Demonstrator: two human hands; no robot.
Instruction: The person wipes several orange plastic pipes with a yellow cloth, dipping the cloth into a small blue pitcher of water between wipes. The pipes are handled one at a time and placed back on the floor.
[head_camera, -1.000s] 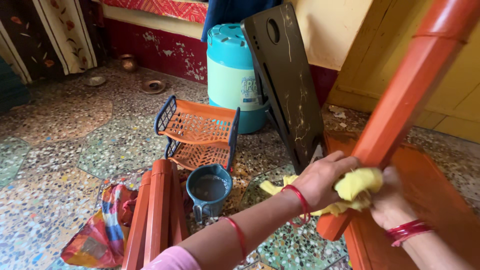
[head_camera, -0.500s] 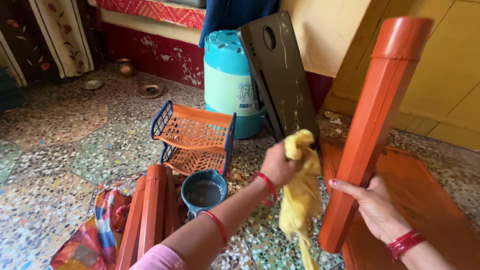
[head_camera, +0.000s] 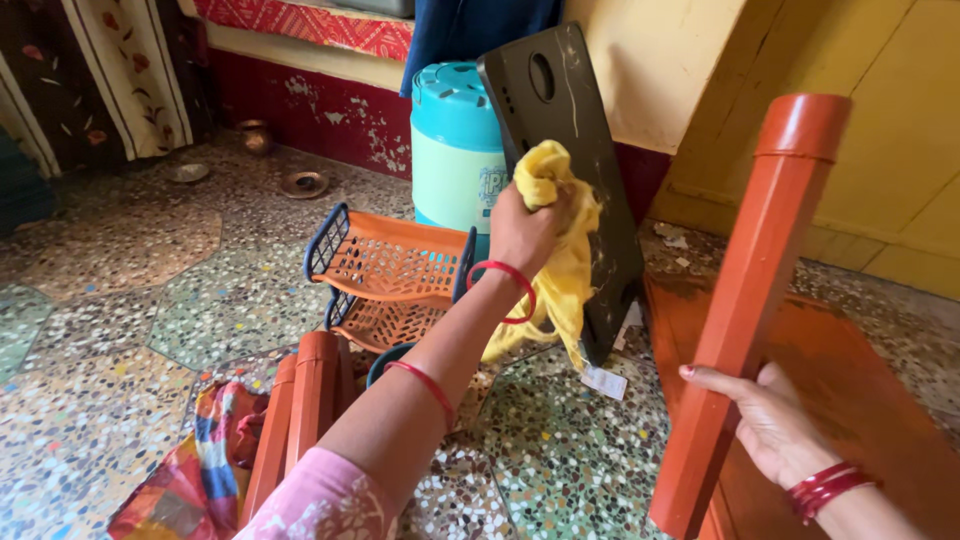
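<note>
the left hand (head_camera: 525, 232) is raised, fingers closed around a bunched yellow cloth (head_camera: 560, 250) that hangs down from the fist in front of a dark panel (head_camera: 560, 120); whether the cloth touches the panel cannot be told. the panel stands tilted, leaning back toward the wall, with a round hole near its top and pale scratches across its face. the right hand (head_camera: 765, 420) is low at the right, fingers wrapped around the lower part of an orange leg (head_camera: 755, 300), a long squared plastic piece held nearly upright with its rounded cap at the top. under it a flat orange board (head_camera: 860, 390) lies on the speckled floor (head_camera: 130, 300). behind the left arm stands an orange rack (head_camera: 385, 270) with dark blue edges, and a teal drum (head_camera: 455, 140) stands beside the panel. more orange legs (head_camera: 300, 420) lie bundled on a striped cloth (head_camera: 200, 450) at the lower left.
</note>
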